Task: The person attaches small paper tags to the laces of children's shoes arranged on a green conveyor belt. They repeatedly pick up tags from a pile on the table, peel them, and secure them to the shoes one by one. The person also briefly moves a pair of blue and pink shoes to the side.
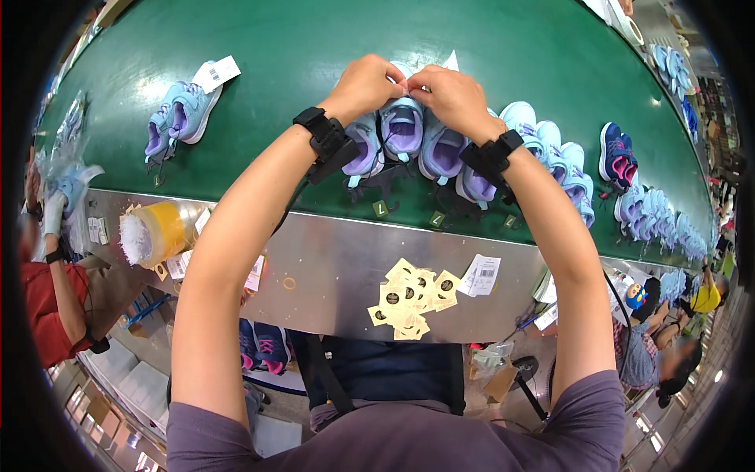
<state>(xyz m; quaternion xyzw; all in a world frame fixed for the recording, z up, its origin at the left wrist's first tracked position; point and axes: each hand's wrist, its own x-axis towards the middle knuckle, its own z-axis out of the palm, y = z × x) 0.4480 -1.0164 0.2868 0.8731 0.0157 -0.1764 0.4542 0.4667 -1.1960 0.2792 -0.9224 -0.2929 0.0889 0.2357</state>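
My left hand [366, 85] and my right hand [454, 96] meet over a light blue shoe [403, 134] with a lilac lining. Thumbs and fingertips of both are pinched together just above its tongue; what lies between them is too small to tell. A white tag corner [451, 61] shows behind my right hand. Similar blue shoes stand on either side, one [363, 149] below my left wrist and another [443, 149] below my right hand. Black hooks with small green tags [381, 208] hang at their heels, by the green belt's near edge.
On the green surface [275, 47], a tagged pair of blue shoes [185, 110] stands left; more shoes [550, 149] line the right. The metal ledge [330, 252] bears cream stickers [409, 295], white tags [481, 275] and a yellow roll [161, 228]. Other people work at both sides.
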